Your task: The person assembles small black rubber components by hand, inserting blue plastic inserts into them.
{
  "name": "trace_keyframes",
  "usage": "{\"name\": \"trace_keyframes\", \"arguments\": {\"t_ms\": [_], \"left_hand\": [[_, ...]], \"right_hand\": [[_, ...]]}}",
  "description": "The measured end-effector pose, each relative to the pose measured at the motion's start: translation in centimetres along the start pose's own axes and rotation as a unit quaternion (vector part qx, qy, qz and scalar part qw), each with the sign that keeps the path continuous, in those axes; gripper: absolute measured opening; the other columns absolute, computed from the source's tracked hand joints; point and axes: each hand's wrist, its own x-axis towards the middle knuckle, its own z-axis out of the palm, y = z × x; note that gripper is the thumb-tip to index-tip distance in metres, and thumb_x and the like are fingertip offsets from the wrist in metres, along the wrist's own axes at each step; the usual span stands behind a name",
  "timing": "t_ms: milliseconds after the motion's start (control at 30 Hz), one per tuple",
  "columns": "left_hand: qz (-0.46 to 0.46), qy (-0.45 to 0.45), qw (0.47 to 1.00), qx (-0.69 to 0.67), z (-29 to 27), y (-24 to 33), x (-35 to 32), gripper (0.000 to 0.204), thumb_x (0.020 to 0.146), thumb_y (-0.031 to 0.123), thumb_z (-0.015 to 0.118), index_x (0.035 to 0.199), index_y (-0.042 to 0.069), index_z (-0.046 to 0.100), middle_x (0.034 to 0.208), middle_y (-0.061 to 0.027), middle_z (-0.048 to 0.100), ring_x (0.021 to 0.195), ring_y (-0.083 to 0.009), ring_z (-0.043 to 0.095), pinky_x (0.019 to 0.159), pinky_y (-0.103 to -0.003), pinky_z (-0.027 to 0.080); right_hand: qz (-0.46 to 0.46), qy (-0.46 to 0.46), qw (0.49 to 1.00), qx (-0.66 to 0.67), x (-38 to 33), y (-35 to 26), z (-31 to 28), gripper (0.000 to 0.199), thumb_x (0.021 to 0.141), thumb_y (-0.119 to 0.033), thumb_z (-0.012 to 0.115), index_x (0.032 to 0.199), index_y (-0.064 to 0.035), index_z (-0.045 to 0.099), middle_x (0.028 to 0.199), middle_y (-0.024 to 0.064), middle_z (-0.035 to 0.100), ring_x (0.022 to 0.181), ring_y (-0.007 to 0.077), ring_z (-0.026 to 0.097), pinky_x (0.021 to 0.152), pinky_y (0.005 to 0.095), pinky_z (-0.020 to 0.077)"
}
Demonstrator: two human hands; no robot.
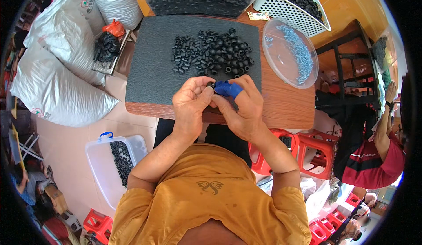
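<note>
My hands meet over the near edge of a dark grey mat (149,60). My left hand (191,97) pinches a small black ring-like part (212,85) between thumb and fingers. Against it, from the right, comes my right hand (244,106), closed, with a blue covering (226,89) that seems wrapped around its index finger. Whether the right fingers hold a second small piece is hidden. Just beyond my fingers lie two loose groups: small black cylinders (187,53) on the left and rounder black hollow pieces (228,51) on the right.
On the wooden table (290,108), a round clear tray (267,56) holds small blue pieces. A clear bin (198,14) and a white perforated basket (290,18) of black parts stand behind. White sacks (66,82), a floor bin (99,170) and red stools (316,150) surround me; another person (373,161) is at right.
</note>
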Motion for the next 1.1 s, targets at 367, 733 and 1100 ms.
{"name": "trace_keyframes", "arguments": {"t_ms": [367,733,1100], "left_hand": [[-0.066,-0.061,0.995,-0.052,-0.2,0.6,-0.2,0.018,0.085,0.002,0.054,0.101,-0.005,0.054,0.08,-0.0107,0.062,0.064,-0.0132,0.057,0.061,-0.024,0.048],[-0.143,-0.061,0.986,-0.066,-0.1,1.2,-0.4,0.018,0.085,0.004,0.056,0.101,-0.005,0.055,0.079,-0.0123,0.063,0.062,-0.0136,0.057,0.059,-0.023,0.048],[-0.161,-0.084,0.982,-0.048,-0.2,1.6,-0.5,0.018,0.084,0.005,0.057,0.1,-0.004,0.056,0.078,-0.0117,0.063,0.061,-0.0125,0.057,0.058,-0.022,0.048]], "right_hand": [[0.284,0.024,0.903,0.322,-0.6,0.0,-1.0,0.016,0.075,0.004,0.062,0.091,0.0014,0.06,0.084,0.0063,0.056,0.075,0.0114,0.056,0.065,0.0242,0.045],[0.214,0.035,0.938,0.271,-1.3,1.1,-0.5,0.015,0.073,0.005,0.063,0.087,0.0,0.062,0.089,0.0075,0.058,0.084,0.0162,0.056,0.072,0.0256,0.0444],[0.173,-0.013,0.96,0.218,-0.6,1.4,-1.9,0.015,0.068,0.004,0.065,0.082,-0.0015,0.061,0.085,0.0081,0.059,0.078,0.0199,0.056,0.068,0.0281,0.0452]]}}
